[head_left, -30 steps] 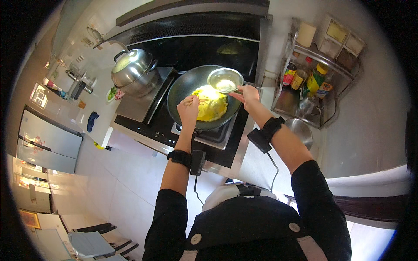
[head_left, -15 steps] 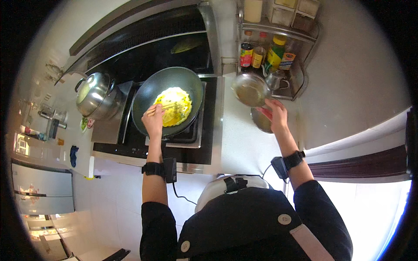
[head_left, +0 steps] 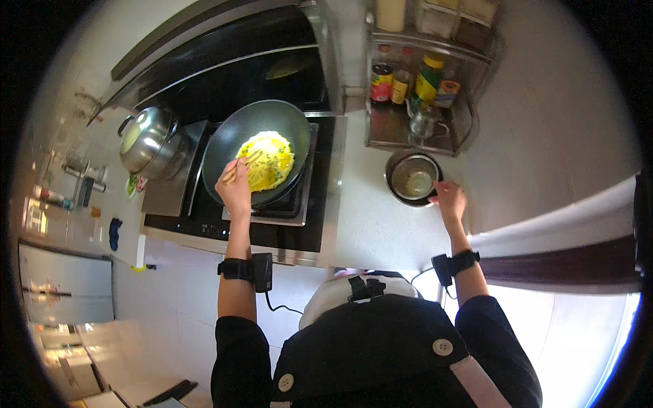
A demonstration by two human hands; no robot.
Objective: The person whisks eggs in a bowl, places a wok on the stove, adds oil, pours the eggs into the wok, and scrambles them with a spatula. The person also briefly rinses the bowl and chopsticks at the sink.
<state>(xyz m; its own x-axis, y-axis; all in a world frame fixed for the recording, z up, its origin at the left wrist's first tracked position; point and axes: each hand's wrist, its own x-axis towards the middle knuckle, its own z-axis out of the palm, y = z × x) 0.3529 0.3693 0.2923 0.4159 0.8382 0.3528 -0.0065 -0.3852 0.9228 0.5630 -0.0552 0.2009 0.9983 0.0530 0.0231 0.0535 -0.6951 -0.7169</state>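
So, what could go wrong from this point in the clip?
The left hand holds chopsticks over the egg in the dark pan, close to the rim, so a burn seems possible. The right hand grips the edge of the metal bowl on the counter; working both sides at once, the bowl might tip or the egg overcook.

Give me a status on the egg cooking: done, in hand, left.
Done: the egg lies spread as a yellow round in the wok, and the metal bowl on the counter looks nearly empty. In hand: the left hand holds chopsticks over the egg; the right hand touches the bowl's rim. Left: the egg is not yet out of the wok.
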